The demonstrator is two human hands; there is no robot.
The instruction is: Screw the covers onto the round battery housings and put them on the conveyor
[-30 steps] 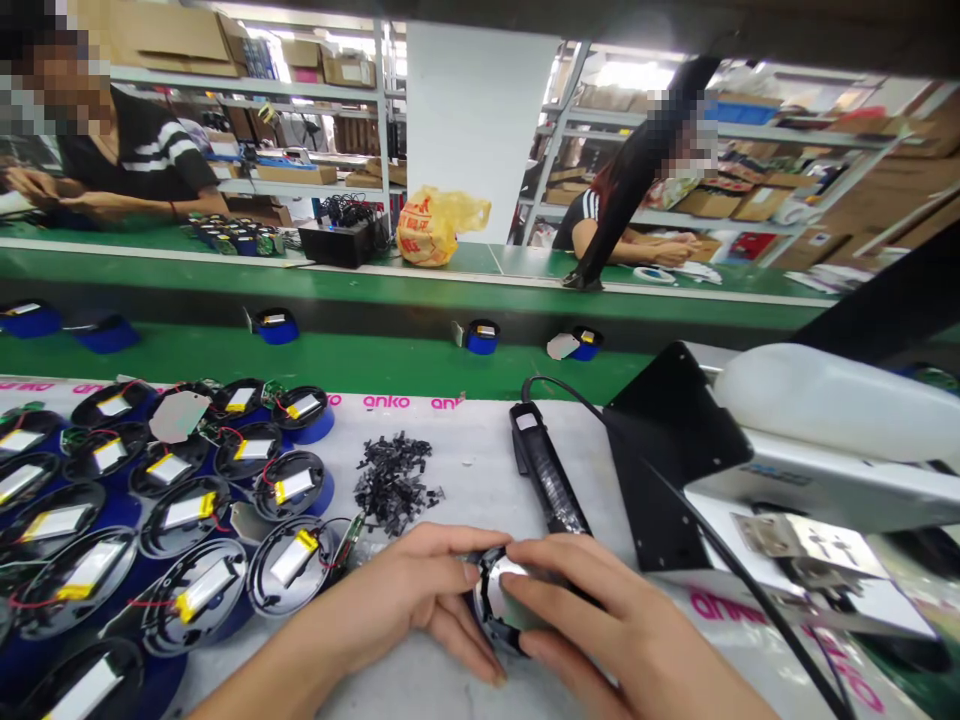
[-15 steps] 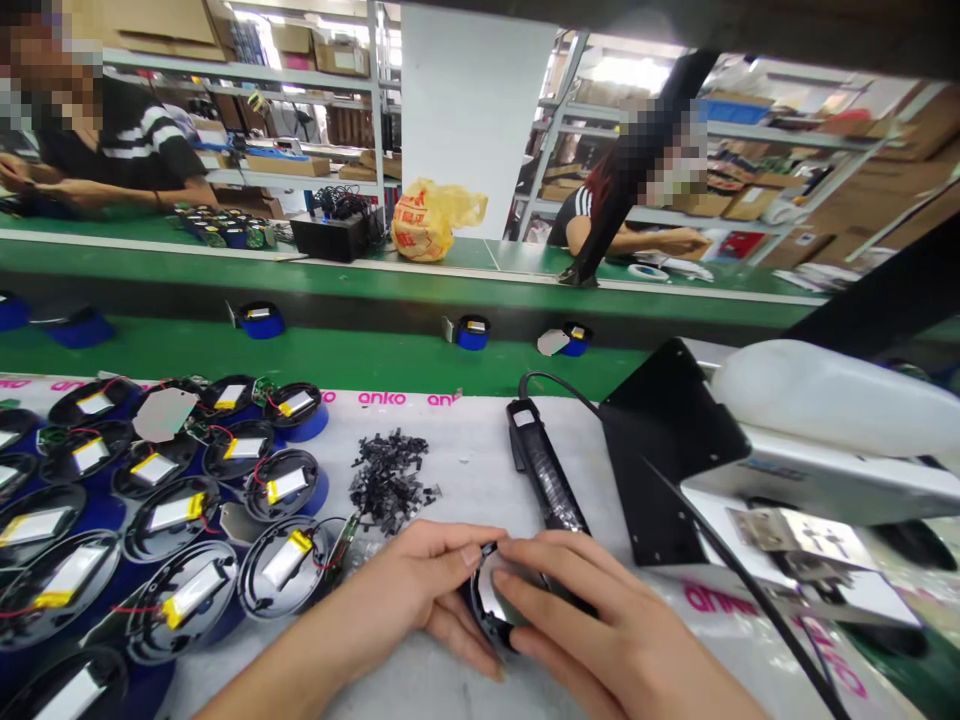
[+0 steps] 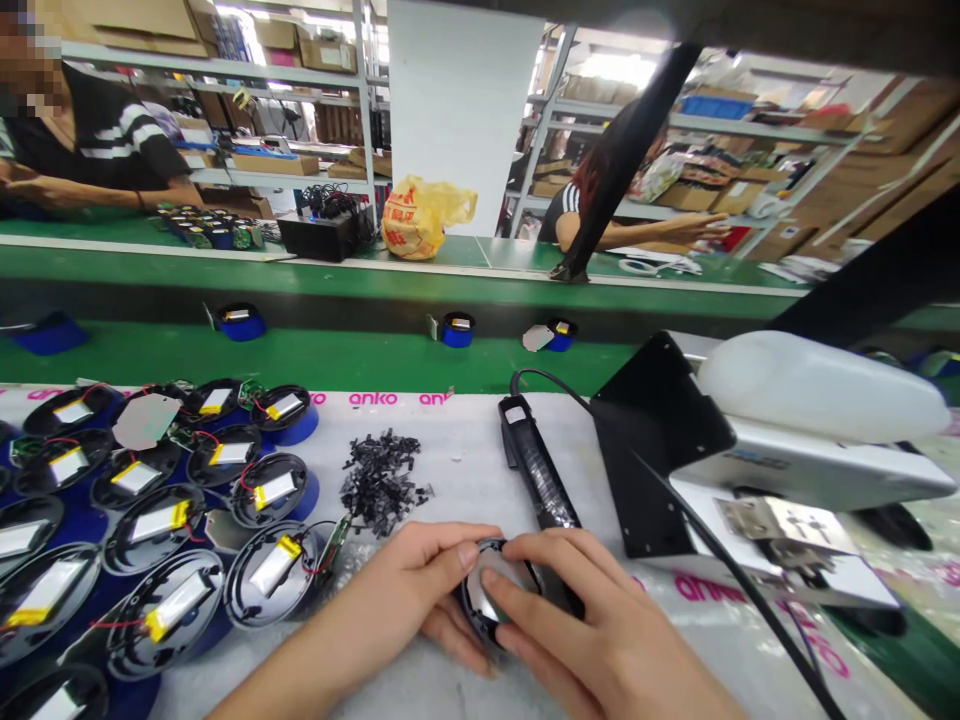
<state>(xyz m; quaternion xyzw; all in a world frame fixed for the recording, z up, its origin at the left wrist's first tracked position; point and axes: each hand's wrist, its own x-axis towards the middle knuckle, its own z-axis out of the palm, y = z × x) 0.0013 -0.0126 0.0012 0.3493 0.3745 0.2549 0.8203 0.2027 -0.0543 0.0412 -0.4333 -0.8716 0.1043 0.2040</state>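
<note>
A round black housing (image 3: pixel 474 598) with a pale, flat plate inside its rim is between my two hands at the lower middle. My left hand (image 3: pixel 426 582) grips its left side, thumb on the rim and fingers curled beneath. Around the right side lies my right hand (image 3: pixel 589 615), its fingertips pressed on the plate and far rim. The fingers hide much of the housing. Just beyond my right hand is a black electric screwdriver (image 3: pixel 538 462) with a cable. To the left stand several blue round housings (image 3: pixel 166 615) with silver battery packs and red wires.
A pile of small black parts (image 3: pixel 384 480) lies on the white foam sheet (image 3: pixel 461 425). At right stands a machine (image 3: pixel 810 465) with a black side plate. Blue units (image 3: pixel 457 330) sit on the green belt (image 3: pixel 360 360). Two people work at the far bench, near a yellow bag (image 3: pixel 414 220).
The whole view has shifted slightly, so the surroundings appear further left. Both hands keep the housing, with only slight finger movement. The co-worker at right has moved their hands.
</note>
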